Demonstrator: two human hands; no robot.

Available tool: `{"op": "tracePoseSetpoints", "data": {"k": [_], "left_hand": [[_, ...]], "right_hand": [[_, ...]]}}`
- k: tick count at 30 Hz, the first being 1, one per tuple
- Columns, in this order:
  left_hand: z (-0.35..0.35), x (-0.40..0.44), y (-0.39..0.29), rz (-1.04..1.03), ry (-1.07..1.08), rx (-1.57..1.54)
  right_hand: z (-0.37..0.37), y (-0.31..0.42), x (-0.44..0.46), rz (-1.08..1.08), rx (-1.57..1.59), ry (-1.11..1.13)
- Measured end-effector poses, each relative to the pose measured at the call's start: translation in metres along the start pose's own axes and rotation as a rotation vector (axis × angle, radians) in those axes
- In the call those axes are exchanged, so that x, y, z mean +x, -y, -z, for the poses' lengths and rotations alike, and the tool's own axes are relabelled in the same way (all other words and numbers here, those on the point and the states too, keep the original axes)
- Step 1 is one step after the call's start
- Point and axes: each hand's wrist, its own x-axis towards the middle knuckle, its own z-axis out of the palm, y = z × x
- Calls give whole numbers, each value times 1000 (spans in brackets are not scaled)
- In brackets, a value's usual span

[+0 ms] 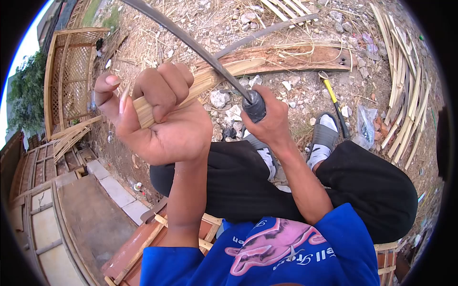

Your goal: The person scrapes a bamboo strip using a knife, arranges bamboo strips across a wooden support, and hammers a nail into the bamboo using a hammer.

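Observation:
My left hand (162, 114) is raised at centre left, its fingers wrapped round a light wooden strip (205, 81) that slants up to the right. The index finger and thumb curl at the strip's lower left end. My right hand (269, 117) grips the black taped handle (254, 106) of a long curved blade (191, 40). From the handle the dark blade runs up and left, crossing over the wooden strip; whether the two touch I cannot tell.
Beyond my hands a rough plank (300, 58) lies on stony ground. A yellow-and-black hammer (331, 95) and a clear plastic bag (365, 125) lie near my right foot. Thin strips (405, 90) are piled at the right; a lattice frame (74, 76) stands at the left.

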Motion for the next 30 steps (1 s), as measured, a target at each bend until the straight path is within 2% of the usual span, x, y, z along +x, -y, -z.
{"op": "tracePoseSetpoints", "data": {"k": [2,5,7,8,12,15,20,23,25,28,30], "left_hand": [[3,-5,-5,12,47,-2],[3,-8,-3,-19,25,27],[13,-6,-5,-17,5,13],[16,-4,-7,-14,-4,7],[3,2,1,-17,-11,16],[3,1,2,-15,29,10],[-2,1,4,5,63,8],[-6,-1,3,15,54,2],[-7,-3,4,5,80,-6],[-11,-1,8,-29,51,12],[-11,3,9,-22,-8,26]], "right_hand": [[3,25,15,219,-10,-24],[-3,-17,1,-9,-27,-2],[3,-85,-16,-340,-178,28],[13,-114,-22,-354,-251,36],[21,-102,-18,-393,-382,52],[16,-73,-20,-324,-281,10],[11,-19,12,69,-69,-31],[8,-83,-11,-45,-129,-41],[23,-143,-31,-474,-366,57],[39,-141,-23,-554,-559,139],[33,-134,-34,-547,-491,121]]}}
